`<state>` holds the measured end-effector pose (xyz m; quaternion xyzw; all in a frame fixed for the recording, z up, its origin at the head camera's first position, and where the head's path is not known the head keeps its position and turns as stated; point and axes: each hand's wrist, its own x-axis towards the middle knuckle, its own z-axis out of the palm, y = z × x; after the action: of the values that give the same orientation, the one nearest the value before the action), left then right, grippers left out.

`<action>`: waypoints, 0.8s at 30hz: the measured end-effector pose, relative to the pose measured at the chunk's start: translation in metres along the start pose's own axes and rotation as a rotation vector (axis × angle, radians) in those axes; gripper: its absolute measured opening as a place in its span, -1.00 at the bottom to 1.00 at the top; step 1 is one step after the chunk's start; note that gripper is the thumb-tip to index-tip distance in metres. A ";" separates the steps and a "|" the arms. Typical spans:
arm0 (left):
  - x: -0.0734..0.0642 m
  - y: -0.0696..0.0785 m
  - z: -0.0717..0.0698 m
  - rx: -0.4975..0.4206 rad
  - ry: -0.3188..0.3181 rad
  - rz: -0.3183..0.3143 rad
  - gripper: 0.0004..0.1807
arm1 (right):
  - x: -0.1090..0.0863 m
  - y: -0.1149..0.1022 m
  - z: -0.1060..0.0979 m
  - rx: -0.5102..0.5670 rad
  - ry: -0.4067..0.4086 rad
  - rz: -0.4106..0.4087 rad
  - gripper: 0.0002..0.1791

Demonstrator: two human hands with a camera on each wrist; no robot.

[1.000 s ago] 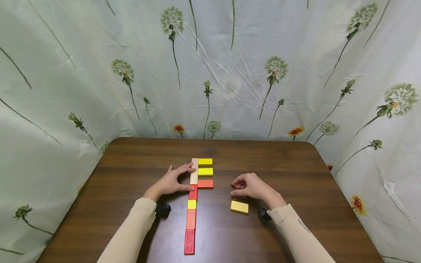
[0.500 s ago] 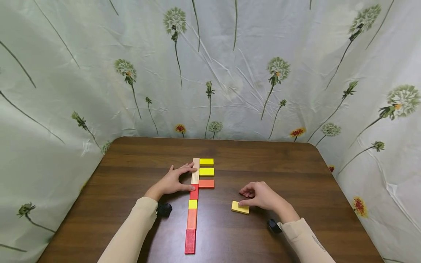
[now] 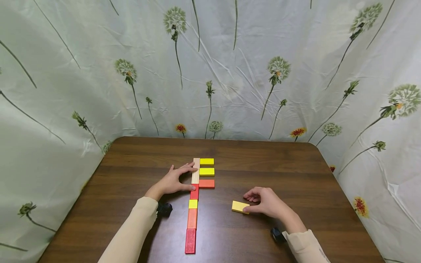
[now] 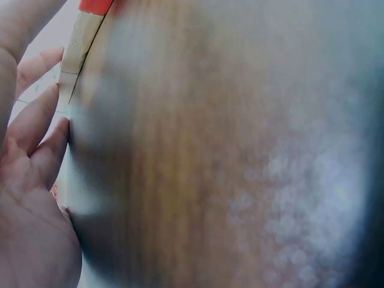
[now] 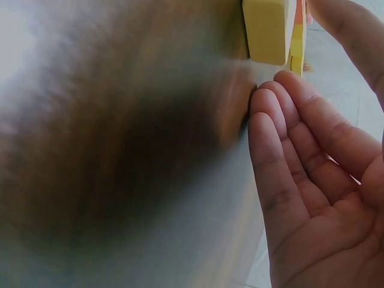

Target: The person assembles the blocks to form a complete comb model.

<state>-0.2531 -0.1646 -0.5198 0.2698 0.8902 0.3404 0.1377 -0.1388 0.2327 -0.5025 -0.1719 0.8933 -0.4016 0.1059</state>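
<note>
Flat blocks lie end to end in a column on the table. My left hand [image 3: 169,182] rests beside its far half, fingers spread, with a fingertip at the plain wood piece [image 3: 195,178] and the thumb on the red block [image 3: 194,194]. The left wrist view shows fingertips against the plain wood side [image 4: 83,42]. On the right, a loose pale yellow block [image 3: 238,205] lies apart from the column. My right hand [image 3: 268,202] has its thumb over that block's right end, the other fingers loosely bent beyond it. Those fingers sit apart from the yellow block [image 5: 265,36] in the right wrist view.
Two yellow blocks [image 3: 207,172] and an orange-red block [image 3: 206,184] branch rightward from the column. Nearer me it continues with a small yellow block [image 3: 193,204], an orange block [image 3: 192,218] and a dark red block [image 3: 190,241]. A flowered curtain [image 3: 243,91] hangs behind the table [image 3: 148,153].
My right hand has moved nearer and to the right, bringing its thumb onto the loose yellow block's right end. The left hand and the blocks have stayed in place.
</note>
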 end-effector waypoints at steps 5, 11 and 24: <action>0.001 0.000 0.000 0.001 -0.005 -0.008 -0.16 | -0.006 0.003 0.002 0.025 0.018 0.009 -0.51; 0.001 0.000 0.000 -0.001 -0.010 -0.014 -0.16 | -0.011 0.006 0.002 0.001 0.023 0.020 -0.51; 0.001 -0.001 0.001 0.000 -0.007 -0.014 -0.15 | -0.019 0.013 0.002 0.018 0.029 0.000 -0.61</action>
<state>-0.2539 -0.1644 -0.5217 0.2649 0.8915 0.3385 0.1433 -0.1233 0.2471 -0.5126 -0.1653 0.8910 -0.4120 0.0947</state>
